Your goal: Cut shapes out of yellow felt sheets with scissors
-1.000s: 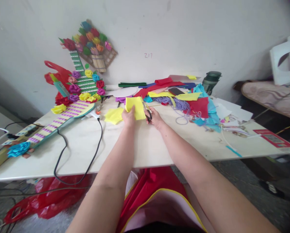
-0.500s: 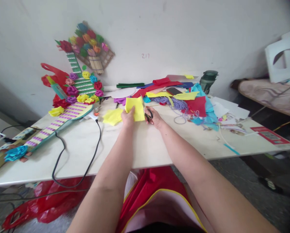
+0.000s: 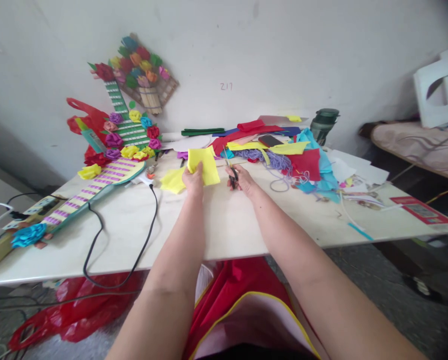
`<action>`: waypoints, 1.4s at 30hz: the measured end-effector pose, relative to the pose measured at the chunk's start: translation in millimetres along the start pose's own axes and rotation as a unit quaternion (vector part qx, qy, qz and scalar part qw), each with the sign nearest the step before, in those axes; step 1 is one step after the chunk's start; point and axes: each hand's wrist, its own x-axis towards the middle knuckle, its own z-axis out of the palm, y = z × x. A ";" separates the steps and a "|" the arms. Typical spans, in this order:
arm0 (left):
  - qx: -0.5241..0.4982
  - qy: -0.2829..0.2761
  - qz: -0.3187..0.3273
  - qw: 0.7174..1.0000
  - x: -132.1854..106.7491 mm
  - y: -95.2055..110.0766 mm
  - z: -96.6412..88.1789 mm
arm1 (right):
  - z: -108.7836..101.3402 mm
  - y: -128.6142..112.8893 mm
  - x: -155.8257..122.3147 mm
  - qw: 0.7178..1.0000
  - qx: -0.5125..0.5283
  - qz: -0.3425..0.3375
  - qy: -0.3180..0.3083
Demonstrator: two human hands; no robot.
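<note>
My left hand (image 3: 192, 180) pinches a yellow sheet of felt (image 3: 204, 164) and holds it up over the white table (image 3: 224, 225). My right hand (image 3: 242, 181) grips a pair of scissors (image 3: 230, 170), blades pointing up and away, a small gap to the right of the sheet. A second yellow piece (image 3: 173, 180) lies flat on the table just left of my left hand.
A heap of coloured felt scraps (image 3: 284, 150), purple yarn and a dark phone lies behind my hands. A green bottle (image 3: 323, 125) stands by the wall. Paper-flower craft boards (image 3: 118, 135) and a black cable (image 3: 114, 240) occupy the left; papers lie on the right.
The yellow sheet and my left hand shifted slightly left and away from the scissors; before, the blades were at the sheet's right edge. The view barely moved.
</note>
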 end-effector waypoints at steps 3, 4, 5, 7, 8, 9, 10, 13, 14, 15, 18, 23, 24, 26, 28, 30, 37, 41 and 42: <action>0.020 0.010 0.017 1.000 5.6 -2.6 -2.2 | -4.9 -1.7 3.9 0.995 0.013 0.016 0.099; 0.028 0.011 0.021 0.999 7.7 -4.0 -2.9 | -6.9 -2.3 5.1 0.991 0.016 0.020 0.128; 0.037 0.012 0.025 0.999 9.7 -5.4 -3.6 | -9.1 -2.7 6.2 0.988 0.019 0.022 0.152; 0.054 0.010 0.031 0.998 12.7 -7.7 -4.7 | -13.6 -2.9 7.6 0.985 0.027 0.017 0.168; 0.060 0.009 0.033 0.998 13.5 -8.3 -5.2 | -16.0 -2.6 7.9 0.987 0.034 0.009 0.154; 0.066 0.008 0.034 0.997 14.0 -8.6 -5.7 | -18.4 -1.9 7.8 0.992 0.043 0.000 0.122; 0.072 0.009 0.034 0.997 14.2 -8.4 -6.1 | -20.9 -1.1 7.5 0.996 0.052 -0.011 0.077; 0.090 0.017 0.036 0.995 14.0 -6.9 -7.7 | -28.1 1.7 5.2 0.995 0.060 -0.027 -0.070; 0.094 0.018 0.037 0.995 14.0 -6.4 -8.2 | -30.4 2.5 4.4 0.993 0.057 -0.028 -0.104; 0.096 0.019 0.037 0.995 14.2 -6.0 -8.8 | -32.6 3.0 3.6 0.990 0.054 -0.028 -0.130; 0.100 0.021 0.034 0.994 16.1 -6.2 -10.5 | -37.9 3.5 1.9 0.983 0.049 -0.013 -0.176; 0.101 0.014 0.031 0.994 19.7 -10.4 -10.9 | -39.8 1.6 -0.8 0.976 0.037 0.021 -0.214; 0.098 0.008 0.031 0.995 19.6 -11.5 -10.2 | -38.9 1.3 -1.3 0.975 0.034 0.022 -0.216; 0.089 -0.008 0.029 0.996 18.1 -13.2 -8.0 | -36.2 1.1 -1.9 0.976 0.030 0.022 -0.215; 0.078 -0.022 0.022 0.996 14.5 -13.9 -5.2 | -32.2 2.0 -1.5 0.978 0.031 0.018 -0.205; 0.066 -0.033 0.011 0.997 9.5 -13.1 -2.3 | -27.6 3.8 0.0 0.981 0.037 0.010 -0.188; 0.034 -0.051 -0.013 0.998 -4.4 -7.0 4.3 | -13.2 11.2 6.8 0.990 0.062 -0.010 -0.126; 0.026 -0.053 -0.020 0.998 -5.6 -6.5 5.7 | -6.9 11.7 6.8 0.993 0.065 -0.009 -0.100; 0.029 -0.050 -0.021 0.998 -5.6 -6.4 5.8 | -5.7 11.7 6.6 0.993 0.065 -0.009 -0.094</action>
